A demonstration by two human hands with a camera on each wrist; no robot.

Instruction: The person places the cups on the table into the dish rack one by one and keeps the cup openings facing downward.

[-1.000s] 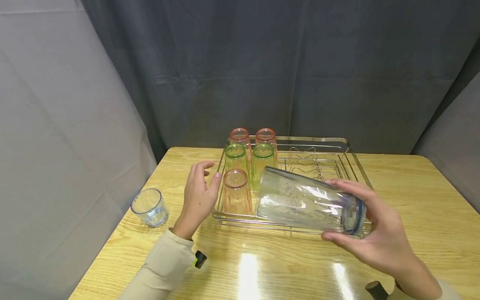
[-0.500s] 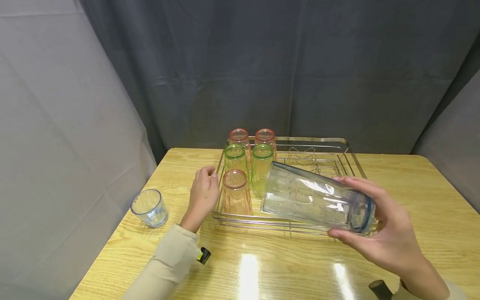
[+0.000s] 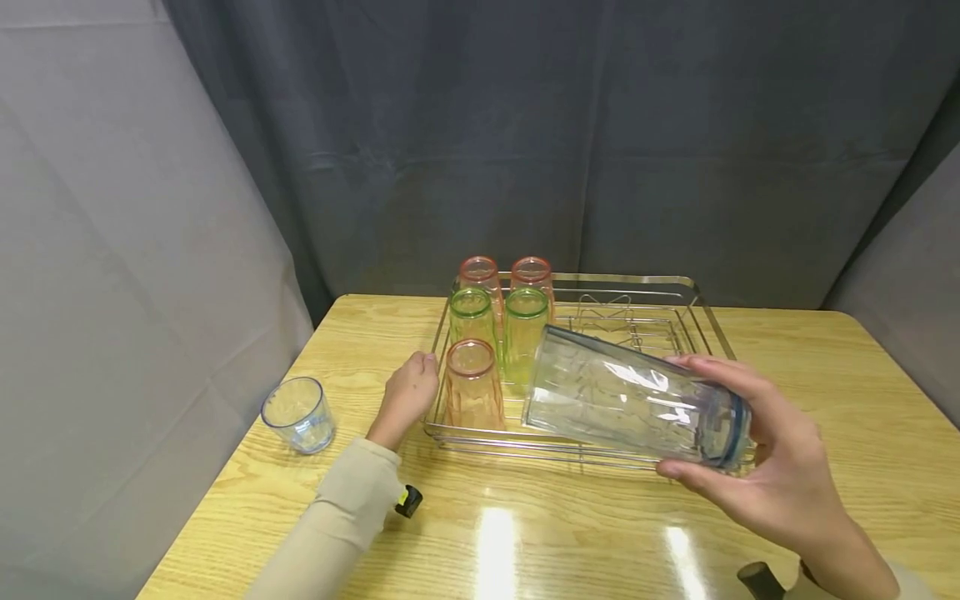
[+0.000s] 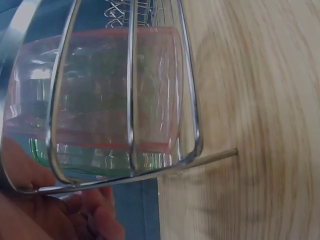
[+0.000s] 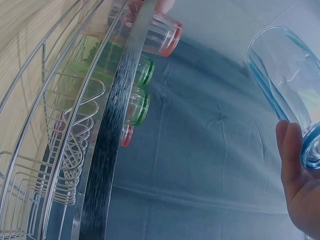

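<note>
My left hand point(image 3: 408, 392) grips the left rail of the metal dish rack point(image 3: 630, 278); in the left wrist view its curled fingers point(image 4: 102, 215) show at the rack's corner. Just inside that rail an orange glass point(image 3: 474, 392) stands upside down. My right hand point(image 3: 783, 467) holds a tall clear-blue drinking glass point(image 3: 615, 396) round its thick base, raised in front of the rack. The glass lies nearly level, mouth to the left. Nothing shows inside it.
Behind the orange glass, two green glasses point(image 3: 471, 325) and two red glasses point(image 3: 480, 279) are upturned in the rack. Bent wire holders point(image 3: 611, 321) fill its right part. A short blue-rimmed glass point(image 3: 298, 417) stands upright on the wooden table point(image 3: 570, 533), to the left.
My left hand has reached forward and its fingers have closed on the rack's left rail. The right hand has drawn the tall glass slightly right, then kept it still.
</note>
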